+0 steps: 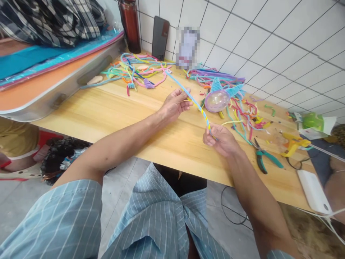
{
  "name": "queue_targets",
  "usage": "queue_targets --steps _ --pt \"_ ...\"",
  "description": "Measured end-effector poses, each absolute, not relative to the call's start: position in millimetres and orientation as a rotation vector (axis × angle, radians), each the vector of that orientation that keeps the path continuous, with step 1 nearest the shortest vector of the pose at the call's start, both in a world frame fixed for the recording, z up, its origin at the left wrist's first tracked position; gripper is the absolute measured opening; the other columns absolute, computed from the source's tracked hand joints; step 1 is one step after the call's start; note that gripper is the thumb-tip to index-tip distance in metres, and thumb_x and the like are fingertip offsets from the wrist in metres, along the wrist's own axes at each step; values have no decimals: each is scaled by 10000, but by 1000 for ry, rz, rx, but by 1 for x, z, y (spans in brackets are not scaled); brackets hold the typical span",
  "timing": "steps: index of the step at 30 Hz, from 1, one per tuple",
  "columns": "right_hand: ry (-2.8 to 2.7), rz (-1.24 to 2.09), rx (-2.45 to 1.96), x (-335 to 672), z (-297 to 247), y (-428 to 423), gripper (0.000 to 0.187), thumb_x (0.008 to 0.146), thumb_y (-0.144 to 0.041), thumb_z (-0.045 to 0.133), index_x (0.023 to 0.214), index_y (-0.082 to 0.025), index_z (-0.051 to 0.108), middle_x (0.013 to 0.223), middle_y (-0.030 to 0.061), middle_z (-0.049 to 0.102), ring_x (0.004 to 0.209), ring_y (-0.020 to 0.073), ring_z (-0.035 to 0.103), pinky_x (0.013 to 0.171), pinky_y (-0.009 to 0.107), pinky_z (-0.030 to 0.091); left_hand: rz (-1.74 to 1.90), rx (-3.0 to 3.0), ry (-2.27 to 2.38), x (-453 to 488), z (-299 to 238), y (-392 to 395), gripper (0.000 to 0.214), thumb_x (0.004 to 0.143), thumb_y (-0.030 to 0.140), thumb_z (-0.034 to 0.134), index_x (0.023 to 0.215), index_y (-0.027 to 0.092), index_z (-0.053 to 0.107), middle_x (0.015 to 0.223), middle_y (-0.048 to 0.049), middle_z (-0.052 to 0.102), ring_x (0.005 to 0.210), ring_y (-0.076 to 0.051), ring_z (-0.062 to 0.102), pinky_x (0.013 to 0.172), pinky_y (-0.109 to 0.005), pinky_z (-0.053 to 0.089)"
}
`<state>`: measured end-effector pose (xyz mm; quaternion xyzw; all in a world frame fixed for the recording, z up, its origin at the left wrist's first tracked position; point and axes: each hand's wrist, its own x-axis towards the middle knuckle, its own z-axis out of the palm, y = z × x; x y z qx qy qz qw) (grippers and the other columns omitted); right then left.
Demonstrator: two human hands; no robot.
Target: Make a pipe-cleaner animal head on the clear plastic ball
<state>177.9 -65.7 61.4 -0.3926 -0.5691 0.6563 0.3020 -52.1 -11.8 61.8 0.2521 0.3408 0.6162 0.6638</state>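
Note:
A blue and yellow twisted pipe cleaner (199, 109) stretches between both hands above the wooden table (121, 115). My left hand (175, 104) pinches its upper part, where the loose blue end runs back toward a pile of colourful pipe cleaners (137, 70). The lower end sits in the closed fingers of my right hand (219, 138). Just beyond the hands lies a clear iridescent ball (217, 100) with blue fuzzy cones attached.
Green-handled pliers (265, 158), a yellow glue gun (292, 144) and a white power bank (314, 190) lie at the right. Pipe cleaner scraps (245, 115) litter the table. A dark red bottle (130, 25) and a phone (160, 37) stand against the tiled wall. A suitcase (54, 82) rests left.

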Motion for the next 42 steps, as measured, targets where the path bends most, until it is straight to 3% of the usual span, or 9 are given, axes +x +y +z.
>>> queue_targets --steps 3,7,11,16,19,25,34,39,42 --pt "-1692 1418 -1106 174 55 -66 554 720 -738 920 724 -248 662 558 -43 585 518 125 457 563 300 371 1428 597 813 -51 62 -12 228 1074 200 684 898 196 538 671 96 652 524 -51 671 529 -172 472" --pt "-1753 1049 -1219 171 46 -68 483 916 -715 742 774 -254 769 649 7 709 619 169 596 671 335 485 1416 600 834 -46 61 -17 186 1076 153 652 907 183 581 657 96 636 511 -34 624 548 -168 478" --pt "-1621 1162 -1211 171 40 -66 508 919 -738 702 800 -250 780 594 16 690 583 186 627 703 367 537 1315 632 822 -39 56 -25 126 1035 169 714 927 158 649 712 71 691 487 -24 597 527 -168 472" --pt "-1372 1471 -1249 171 36 -61 549 827 -777 758 788 -231 713 505 -11 600 460 146 529 529 311 452 1169 667 797 -33 50 -30 188 998 267 792 906 136 692 771 8 761 531 -62 675 538 -183 513" --pt "-1339 1513 -1312 171 33 -59 534 775 -727 831 891 -215 730 593 -5 678 452 122 523 470 275 413 1121 652 769 -33 49 -31 262 1030 333 765 882 128 696 779 -17 778 579 -95 732 558 -193 554" --pt "-1641 806 -1390 175 31 -64 301 901 -515 772 979 -224 773 743 -12 769 499 113 571 531 267 465 1195 589 764 -34 51 -31 293 1060 418 728 944 151 694 826 -8 801 662 -94 777 634 -173 589" --pt "-1497 1663 -1094 177 43 -62 558 826 -743 793 902 -191 813 600 18 674 500 138 555 491 283 458 1091 610 695 -32 52 -36 249 1099 283 637 931 122 725 822 -45 822 600 -107 753 618 -201 593" --pt "-1595 980 -1124 176 30 -63 503 821 -511 879 1230 -249 751 883 10 793 689 156 685 672 313 580 1178 539 757 -33 50 -34 246 1104 221 581 920 125 712 763 -25 800 618 -112 767 613 -194 590" --pt "-1706 574 -1161 177 24 -65 432 866 -384 830 1267 -250 742 953 20 824 754 173 729 757 345 596 1208 528 779 -33 49 -33 223 1090 258 621 925 137 710 761 -17 798 630 -108 767 628 -187 589"
